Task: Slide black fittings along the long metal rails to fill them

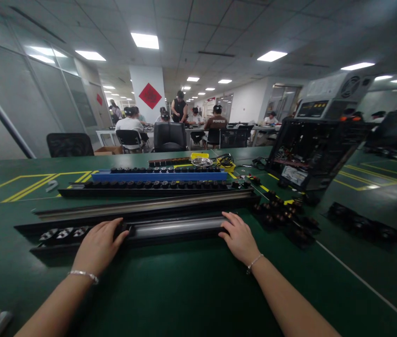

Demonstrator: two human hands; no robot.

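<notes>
Both hands lie palm-down and open on the rail (177, 229) at the table's (184, 290) near edge, left hand (98, 245) mid-left, right hand (238, 236) at its right end. Behind lie a black strip (149, 189) and a blue strip (159, 176), with a parts pile (283, 213) to the right. The left fingertips are hidden.

You worked under lit ceiling panels (144, 40), glass partition (16, 93) on your left, black chairs (169, 136) and seated people (216, 122) beyond your green table (184, 290).

An electronics assembly workshop: a green mat (191, 290) with yellow tape lines (30, 185), part trays (156, 177) at twelve o'clock, an open chassis (304, 154) at two, seated workers (216, 122) beyond.
</notes>
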